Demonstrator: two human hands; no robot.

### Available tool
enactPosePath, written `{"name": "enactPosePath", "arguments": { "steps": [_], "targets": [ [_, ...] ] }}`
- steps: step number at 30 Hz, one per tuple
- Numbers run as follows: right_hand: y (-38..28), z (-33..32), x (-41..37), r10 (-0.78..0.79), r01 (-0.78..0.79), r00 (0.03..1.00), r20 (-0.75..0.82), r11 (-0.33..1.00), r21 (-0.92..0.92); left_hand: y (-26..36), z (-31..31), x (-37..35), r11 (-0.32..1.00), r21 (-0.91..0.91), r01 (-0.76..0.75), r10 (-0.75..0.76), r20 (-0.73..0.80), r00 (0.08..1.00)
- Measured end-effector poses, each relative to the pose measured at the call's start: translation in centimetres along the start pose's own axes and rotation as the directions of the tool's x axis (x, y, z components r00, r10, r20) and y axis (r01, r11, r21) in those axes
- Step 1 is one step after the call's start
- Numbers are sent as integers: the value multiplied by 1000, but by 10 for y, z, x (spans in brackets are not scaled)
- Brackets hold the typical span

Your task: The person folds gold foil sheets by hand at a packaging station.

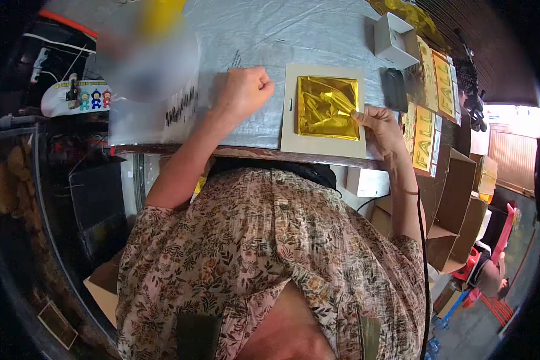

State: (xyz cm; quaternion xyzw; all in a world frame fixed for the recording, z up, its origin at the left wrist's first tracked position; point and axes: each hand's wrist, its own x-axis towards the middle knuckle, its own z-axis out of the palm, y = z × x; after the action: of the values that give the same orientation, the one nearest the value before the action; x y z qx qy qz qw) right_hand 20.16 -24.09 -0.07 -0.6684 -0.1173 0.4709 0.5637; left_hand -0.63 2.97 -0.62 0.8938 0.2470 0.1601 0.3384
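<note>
- The foil lies crumpled mid-card, which probably serves as its backing.
- At the card's right edge, the right hand pinches the foil's rim, seemingly to steady it.
- Left of the card, the left hand rests clenched and empty on the table.

foil lay on card, card on table | card sat between left hand and right hand | right hand touched foil's right edge | case just beyond right hand, box farther beyond | sheets just right of right hand
</note>
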Motion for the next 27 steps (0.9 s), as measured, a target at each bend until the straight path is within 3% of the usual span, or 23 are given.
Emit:
{"name": "enactPosePath", "arguments": {
  "steps": [4, 10, 13, 15, 19, 22, 27],
  "targets": [
    [3, -25, 16, 15, -9, 995, 103, 998, -59, 12, 3, -2, 996, -85, -34, 39, 49, 998],
    [-3, -16, 16, -38, 42, 998, 52, 996, -74, 13, 7, -2, 992, -113, -63, 78, 137, 987],
    [-3, -19, 19, -50, 56, 997, 50, 990, -128, 11, 7, 2, 983, -184, 13, 21, 183, 983],
    [-5, -19, 20, -91, 104, 993, 71, 974, -200, 9, 10, 5, 941, -294, 169, -82, 285, 955],
    [0, -10, 21, -116, 126, 991, 74, 980, -153, 13, 10, 7, 944, -258, 203, -120, 305, 945],
    [0, 3, 17, -156, 152, 988, -7, 970, -189, 7, 15, 7, 946, -250, 207, -119, 326, 938],
    [-1, 13, 16, -142, 134, 989, -35, 977, -167, 11, 14, 2, 975, -191, 113, -72, 209, 975]
  ]
}}
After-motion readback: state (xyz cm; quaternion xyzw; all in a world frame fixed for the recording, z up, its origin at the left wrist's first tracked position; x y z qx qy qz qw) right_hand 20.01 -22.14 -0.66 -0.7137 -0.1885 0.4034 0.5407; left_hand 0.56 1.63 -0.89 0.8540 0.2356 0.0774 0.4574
